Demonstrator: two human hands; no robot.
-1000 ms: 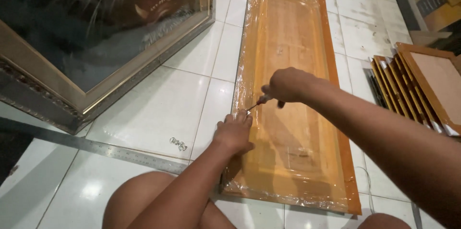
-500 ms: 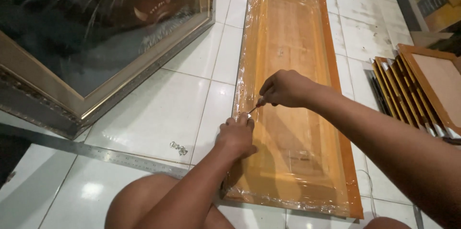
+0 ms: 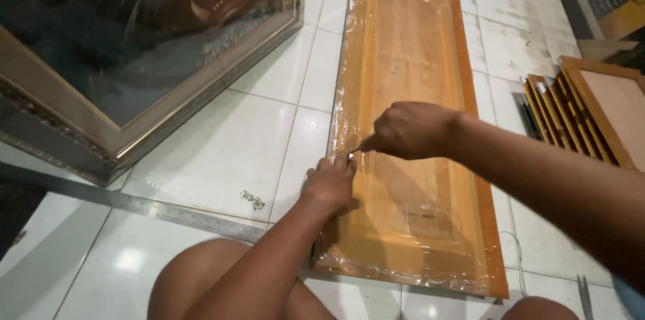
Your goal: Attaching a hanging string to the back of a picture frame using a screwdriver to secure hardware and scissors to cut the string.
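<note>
Right hand (image 3: 411,130) is curled into a tight fist around a slim metal tool (image 3: 356,151), of which only the tip shows, pointing down at the left edge of one long orange-brown wooden frame panel wrapped in clear plastic film (image 3: 410,51), which lies flat on the white tiled floor (image 3: 222,152). Left hand (image 3: 330,184) rests palm down on that same edge, fingers loosely bent, their tips pinching a small shiny metal fitting (image 3: 350,156) right where the tool's tip meets it. One small metal hanger clip (image 3: 252,199) lies loose on the tiles nearby, beside one long steel ruler (image 3: 134,204). One large gold-framed picture (image 3: 134,44) fills the upper left, and a stack of several wooden frames (image 3: 571,112) leans at the right; their exact number cannot be told.
</note>
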